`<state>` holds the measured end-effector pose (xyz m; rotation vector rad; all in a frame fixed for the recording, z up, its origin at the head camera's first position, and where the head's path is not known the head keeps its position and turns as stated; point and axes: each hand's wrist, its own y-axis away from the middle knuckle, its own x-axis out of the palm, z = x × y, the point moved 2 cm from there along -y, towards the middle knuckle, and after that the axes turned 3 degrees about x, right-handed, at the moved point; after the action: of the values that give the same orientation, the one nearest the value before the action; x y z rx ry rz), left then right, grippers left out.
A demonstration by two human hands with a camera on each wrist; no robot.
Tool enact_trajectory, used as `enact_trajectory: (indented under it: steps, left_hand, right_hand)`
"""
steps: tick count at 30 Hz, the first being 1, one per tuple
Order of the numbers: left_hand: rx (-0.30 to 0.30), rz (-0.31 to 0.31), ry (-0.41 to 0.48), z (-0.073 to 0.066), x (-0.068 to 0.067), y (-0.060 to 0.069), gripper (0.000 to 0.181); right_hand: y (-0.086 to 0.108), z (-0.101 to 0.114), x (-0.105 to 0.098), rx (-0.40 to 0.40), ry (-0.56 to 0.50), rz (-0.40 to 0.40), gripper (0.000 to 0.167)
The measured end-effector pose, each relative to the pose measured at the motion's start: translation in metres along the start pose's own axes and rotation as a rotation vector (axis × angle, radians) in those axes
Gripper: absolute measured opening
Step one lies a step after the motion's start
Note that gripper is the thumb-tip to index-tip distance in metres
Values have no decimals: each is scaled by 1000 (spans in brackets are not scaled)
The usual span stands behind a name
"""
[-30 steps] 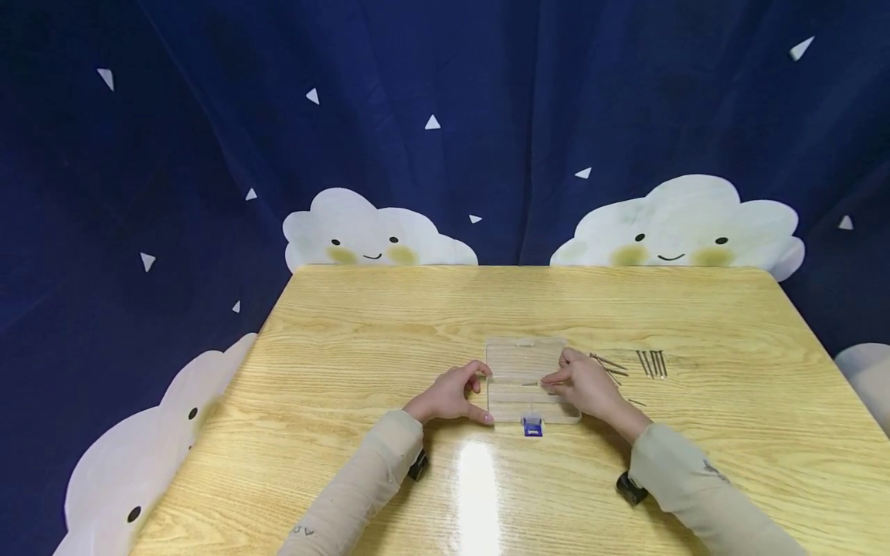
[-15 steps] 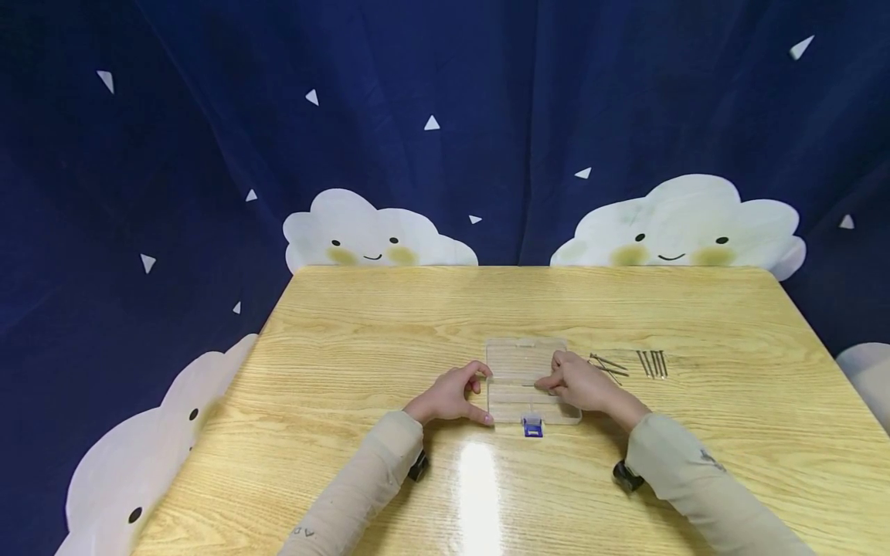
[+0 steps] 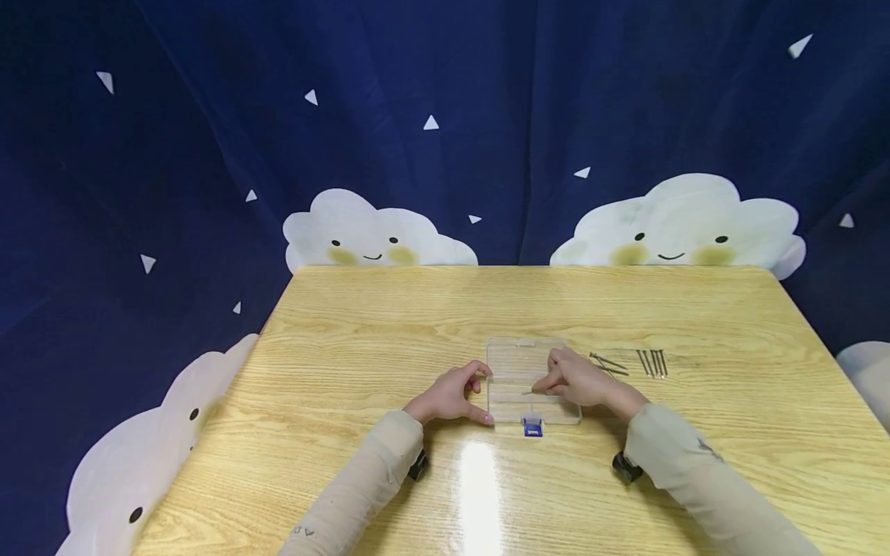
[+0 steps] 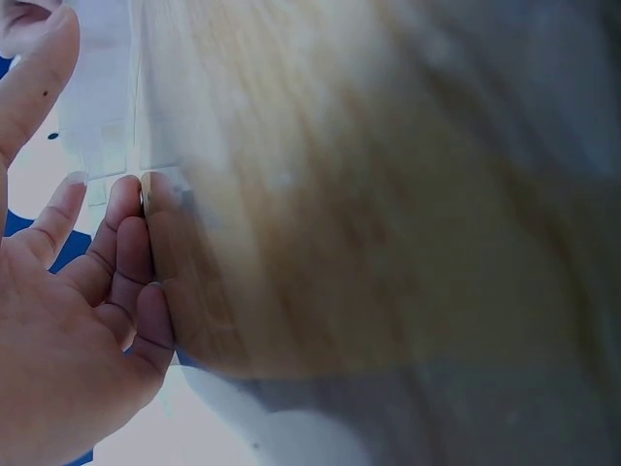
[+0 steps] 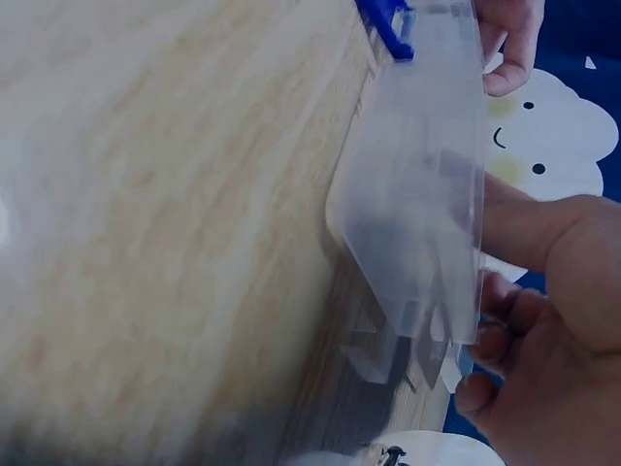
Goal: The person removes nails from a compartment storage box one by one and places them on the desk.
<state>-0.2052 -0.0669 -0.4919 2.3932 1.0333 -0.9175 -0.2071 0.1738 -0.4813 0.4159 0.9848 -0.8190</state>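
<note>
A clear plastic box (image 3: 511, 409) lies with its lid (image 3: 518, 359) folded back and its blue latch (image 3: 532, 427) facing the front. My left hand (image 3: 452, 392) holds the box's left side, thumb at the front corner and fingers near the hinge. Over the box's compartments, my right hand (image 3: 584, 380) pinches a thin screw (image 3: 527, 392), its tip pointing left. In the right wrist view the box's wall (image 5: 417, 184) hides part of the right fingers, and the screw cannot be made out there. The left wrist view shows the left fingers (image 4: 131, 243) touching the tabletop.
Right of the box, several loose screws (image 3: 608, 363) lie crossed. Farther right, several more screws (image 3: 651, 363) lie side by side in a row. All rest on a wood-grain table (image 3: 361, 324), with a dark blue cloud-patterned curtain (image 3: 487, 116) behind.
My right hand has shifted a little left over the box, and the screw in its fingers has moved slightly toward the front. The left hand and the box have stayed in place.
</note>
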Motion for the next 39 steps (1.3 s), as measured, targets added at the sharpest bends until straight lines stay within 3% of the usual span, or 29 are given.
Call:
enact_trajectory:
  steps: [7,18,28,39]
  left_hand:
    - [-5,2,-6,1,1,-1,63]
    - [-16,-3,-6,1,1,0,63]
    - [-28,4,10,1,1,-1,63]
    - [-33,-4,15,3,2,-1,63]
  right_hand:
    - [-7,-6,3,-41,20,-48,15]
    - [-11,-15,12,-175,49,-214,10]
    - [-12,-12,14,-210,76,-206,7]
    - [-12,-9,14,-197,141,-135,9]
